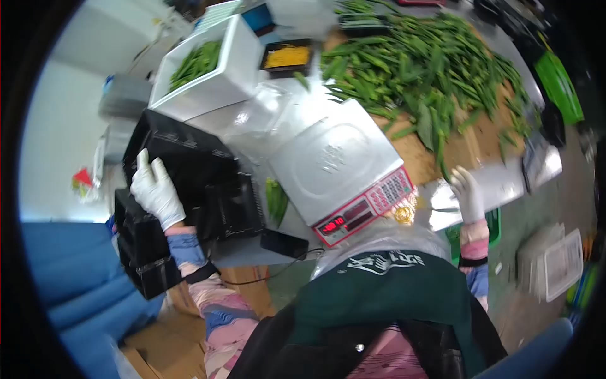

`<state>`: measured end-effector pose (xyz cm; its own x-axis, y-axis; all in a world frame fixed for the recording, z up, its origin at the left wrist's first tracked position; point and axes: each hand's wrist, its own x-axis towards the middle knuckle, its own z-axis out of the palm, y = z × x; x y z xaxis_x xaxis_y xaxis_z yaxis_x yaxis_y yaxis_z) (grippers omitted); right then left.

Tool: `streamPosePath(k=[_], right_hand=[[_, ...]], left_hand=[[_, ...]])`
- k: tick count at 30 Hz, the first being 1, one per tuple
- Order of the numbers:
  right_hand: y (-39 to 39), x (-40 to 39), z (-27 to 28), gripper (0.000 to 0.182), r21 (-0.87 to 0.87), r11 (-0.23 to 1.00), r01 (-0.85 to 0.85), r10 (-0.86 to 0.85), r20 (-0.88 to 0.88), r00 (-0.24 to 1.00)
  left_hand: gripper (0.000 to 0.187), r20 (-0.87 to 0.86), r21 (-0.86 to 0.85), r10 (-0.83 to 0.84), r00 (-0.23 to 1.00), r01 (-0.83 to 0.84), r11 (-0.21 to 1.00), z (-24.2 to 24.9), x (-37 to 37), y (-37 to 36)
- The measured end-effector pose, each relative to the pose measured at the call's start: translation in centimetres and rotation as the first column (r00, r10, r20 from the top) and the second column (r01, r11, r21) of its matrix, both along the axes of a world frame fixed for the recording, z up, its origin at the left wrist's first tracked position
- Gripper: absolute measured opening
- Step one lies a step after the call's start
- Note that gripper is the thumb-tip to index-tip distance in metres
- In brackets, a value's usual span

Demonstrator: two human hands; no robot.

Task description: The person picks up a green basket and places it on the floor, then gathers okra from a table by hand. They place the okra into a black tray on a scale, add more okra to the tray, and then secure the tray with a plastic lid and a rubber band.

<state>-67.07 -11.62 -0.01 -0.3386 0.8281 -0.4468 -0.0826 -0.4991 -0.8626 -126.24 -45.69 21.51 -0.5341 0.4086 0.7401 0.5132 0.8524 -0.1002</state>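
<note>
My left hand (156, 191), in a white glove, lies against the stack of black plastic trays (183, 158), fingers stretched out and apart. My right hand (467, 194), also gloved, is over the table's near edge, with its fingers loosely bent and apart and nothing visible in them. Near its fingertips is the edge of a large pile of long green pods that look like okra (423, 69). Between my hands stands a digital scale (334, 158) with a bare metal plate and lit red digits. A few pods (276, 201) lie between the trays and the scale.
A white foam box (208, 88) holding green pods stands at the back left, beside a black tray of yellow pieces (287, 57). A dark phone (284, 244) with a cable lies at the near edge. A green basket (495, 227) is below on the right.
</note>
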Motion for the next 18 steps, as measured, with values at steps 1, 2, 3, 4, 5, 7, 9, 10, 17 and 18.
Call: streamPosePath(k=[1, 2, 3, 4, 5, 7, 9, 10, 17, 18], right_hand=[[-0.4, -0.2, 0.6, 0.048, 0.018, 1.0, 0.015, -0.015, 0.008, 1.0], [-1.0, -0.4, 1.1, 0.046, 0.04, 0.999, 0.024, -0.024, 0.009, 1.0], [-1.7, -0.7, 1.5, 0.045, 0.064, 0.998, 0.029, -0.029, 0.012, 1.0], [-2.2, -0.9, 1.9, 0.043, 0.053, 0.997, 0.061, -0.061, 0.007, 0.998], [-2.6, -0.9, 2.1, 0.042, 0.046, 0.995, 0.084, -0.084, -0.006, 0.996], [-3.0, -0.6, 1.6, 0.039, 0.042, 0.991, 0.129, -0.13, 0.024, 0.991], [-3.6, -0.3, 1.1, 0.035, 0.056, 0.983, 0.177, -0.181, 0.094, 0.979], [-4.2, -0.2, 1.0, 0.033, 0.08, 0.983, 0.168, -0.18, 0.178, 0.967], [-7.2, 4.0, -3.7, 0.024, 0.309, 0.951, -0.018, -0.221, 0.718, 0.659], [-7.5, 4.5, -4.0, 0.024, 0.359, 0.93, -0.081, -0.25, 0.778, 0.576]], left_hand=[[0.031, 0.065, -0.02, 0.062, 0.996, -0.061, 0.998, 0.7, 0.8, 0.5], [0.03, 0.062, -0.043, 0.07, 0.996, -0.067, 0.997, 1.1, 0.9, 0.4], [0.029, 0.058, -0.065, 0.08, 0.995, -0.076, 0.995, 1.4, 0.5, 0.0], [0.029, 0.026, -0.143, 0.082, 0.996, -0.078, 0.987, 2.1, -0.3, -0.2], [0.029, -0.017, -0.216, 0.09, 0.996, -0.091, 0.972, 2.3, -1.0, -0.6], [0.03, -0.063, -0.168, -0.14, 0.988, 0.128, 0.978, 2.6, -0.8, 0.0], [0.029, -0.095, -0.11, -0.235, 0.967, 0.224, 0.968, 0.7, 1.2, 0.9], [0.022, -0.017, 0.032, -0.391, 0.92, 0.392, 0.92, -1.0, 3.2, 1.8], [0.036, 0.795, 0.165, -0.27, 0.544, 0.235, 0.958, -21.0, 8.8, -3.7], [0.037, 0.786, 0.15, -0.245, 0.568, 0.208, 0.966, -20.9, 9.5, -3.6]])
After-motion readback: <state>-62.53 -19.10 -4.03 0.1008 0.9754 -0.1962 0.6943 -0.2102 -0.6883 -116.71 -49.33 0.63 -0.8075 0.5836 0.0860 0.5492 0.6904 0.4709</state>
